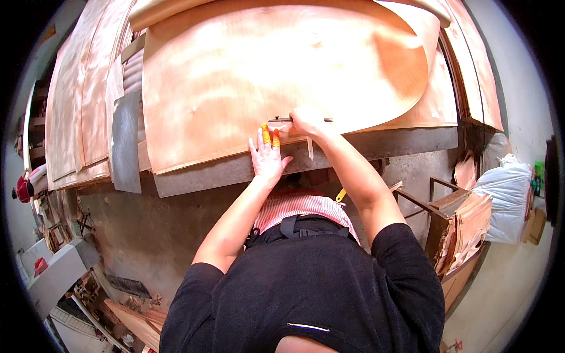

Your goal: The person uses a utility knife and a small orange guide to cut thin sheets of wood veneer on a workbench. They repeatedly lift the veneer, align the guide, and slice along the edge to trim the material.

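Gripping a dark tool (279,120), the right hand (305,121) is resting near the front edge of the thin wood sheet (235,76), the left hand (268,160) is spreading wide beside it, the sheet is lying on a grey desk (203,182)

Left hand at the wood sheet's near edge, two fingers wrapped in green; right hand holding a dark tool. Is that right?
No: in the head view, the finger wraps are orange-yellow, not green. The left hand is at the near edge of the wood sheet and the right hand holds the dark tool.
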### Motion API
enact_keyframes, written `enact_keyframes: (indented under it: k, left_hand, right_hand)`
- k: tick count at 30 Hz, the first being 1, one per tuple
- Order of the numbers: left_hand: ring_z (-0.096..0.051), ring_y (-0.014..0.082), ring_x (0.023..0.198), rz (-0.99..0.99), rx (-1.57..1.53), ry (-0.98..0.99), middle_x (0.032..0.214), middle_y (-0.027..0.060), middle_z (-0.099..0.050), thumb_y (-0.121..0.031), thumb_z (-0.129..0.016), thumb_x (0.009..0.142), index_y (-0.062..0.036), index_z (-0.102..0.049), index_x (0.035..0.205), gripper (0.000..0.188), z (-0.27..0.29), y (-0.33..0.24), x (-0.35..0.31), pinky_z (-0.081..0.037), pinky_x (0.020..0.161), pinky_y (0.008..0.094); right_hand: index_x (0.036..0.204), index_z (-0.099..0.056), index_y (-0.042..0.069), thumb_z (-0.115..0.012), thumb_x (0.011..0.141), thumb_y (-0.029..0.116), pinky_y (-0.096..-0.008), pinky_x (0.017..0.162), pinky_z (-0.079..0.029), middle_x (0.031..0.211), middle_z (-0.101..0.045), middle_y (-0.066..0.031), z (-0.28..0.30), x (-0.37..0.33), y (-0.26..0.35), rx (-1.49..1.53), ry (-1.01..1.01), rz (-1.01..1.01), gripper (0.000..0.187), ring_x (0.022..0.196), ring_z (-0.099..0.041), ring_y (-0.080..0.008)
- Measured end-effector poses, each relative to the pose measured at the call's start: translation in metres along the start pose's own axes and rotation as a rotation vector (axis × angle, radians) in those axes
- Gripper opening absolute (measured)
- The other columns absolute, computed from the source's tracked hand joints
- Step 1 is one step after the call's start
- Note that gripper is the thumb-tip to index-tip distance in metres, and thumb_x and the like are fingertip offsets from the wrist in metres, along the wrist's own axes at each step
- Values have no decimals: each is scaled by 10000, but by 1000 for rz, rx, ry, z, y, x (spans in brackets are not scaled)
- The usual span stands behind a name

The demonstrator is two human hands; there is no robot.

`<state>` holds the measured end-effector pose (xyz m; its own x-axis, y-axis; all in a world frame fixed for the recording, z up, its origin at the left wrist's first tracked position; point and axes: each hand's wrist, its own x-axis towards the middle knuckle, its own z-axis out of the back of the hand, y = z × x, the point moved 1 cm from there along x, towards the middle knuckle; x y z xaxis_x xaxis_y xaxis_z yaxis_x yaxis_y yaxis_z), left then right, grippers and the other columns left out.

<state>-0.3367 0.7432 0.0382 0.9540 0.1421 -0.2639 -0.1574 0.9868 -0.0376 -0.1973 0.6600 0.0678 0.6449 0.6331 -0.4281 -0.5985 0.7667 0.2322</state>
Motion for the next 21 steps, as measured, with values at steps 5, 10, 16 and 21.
enact_keyframes:
  k: [5,10,16,21]
  left_hand:
    - [-87,280,1280,5,72,40,1378,149,-126,-578,-490,700,-95,-238,1310,818,6,-3,0,-75,991,518]
    - [-112,251,1279,-11,12,28,1372,113,-177,-562,-496,705,-148,-240,1315,780,6,3,-2,-97,988,518]
    - [-157,281,1264,-102,-84,-69,1349,159,-205,-478,-534,726,-131,-257,1308,731,1,17,-11,-131,990,509]
    - [-184,315,1244,-56,-129,-1,1330,198,-217,-448,-512,761,-39,-257,1289,715,4,7,-11,-149,991,487]
  right_hand:
    - [791,-609,44,-565,750,214,-314,661,-447,740,-616,-87,-2,12,-59,366,35,-88,180,710,-584,-207]
    - [950,-601,73,-563,794,300,-206,544,-344,798,-598,2,-1,-38,-128,1196,46,-182,277,639,-457,-49]
    - [992,-571,34,-560,812,230,-154,394,-219,719,-536,39,-47,-110,-230,1784,-452,-340,266,446,-281,6]
    - [986,-562,24,-552,815,224,-144,359,-210,741,-570,0,-83,-151,-268,1952,-547,-448,263,411,-287,-1]
